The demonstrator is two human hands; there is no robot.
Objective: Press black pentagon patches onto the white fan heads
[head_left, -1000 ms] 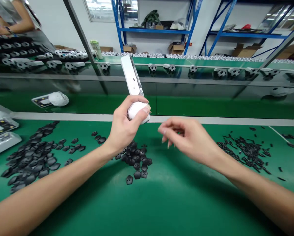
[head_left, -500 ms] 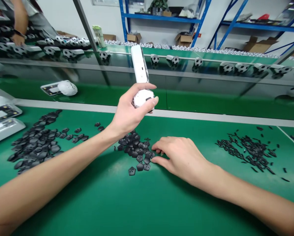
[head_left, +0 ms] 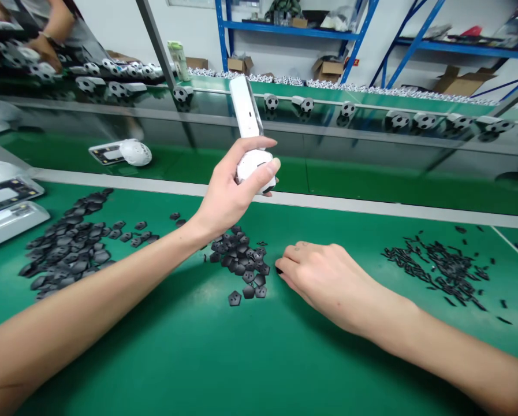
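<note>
Left hand [head_left: 228, 188]: is clamping around a white ball-shaped shell [head_left: 254, 167], fingers and thumb closing on its rounded end, which is rising just above the bench edge.
White flat handle [head_left: 245, 110]: is standing up from the shell, tilted slightly and reaching toward the glass panel.
Right hand [head_left: 328, 283]: is lying palm down on the bench, fingers loosely curled; whether it is pinching the small dark piece under its fingertips, I cannot tell.
Black pentagonal patches [head_left: 241, 257]: are lying in a loose heap between the two hands, just beside the right hand's fingertips, with a larger heap [head_left: 68, 245] spreading out to the left.
Black strips [head_left: 436, 268]: are lying scattered to the right, well apart from the right hand.
Bench [head_left: 349, 375]: is carrying everything on a green mat.
White trays [head_left: 7, 214]: are sitting at the bench's left end.
Beyond the glass: football-patterned balls [head_left: 271, 103] are standing in a row on a further green bench [head_left: 371, 101], and a co-worker's hand [head_left: 46, 49] is working among more at upper left.
</note>
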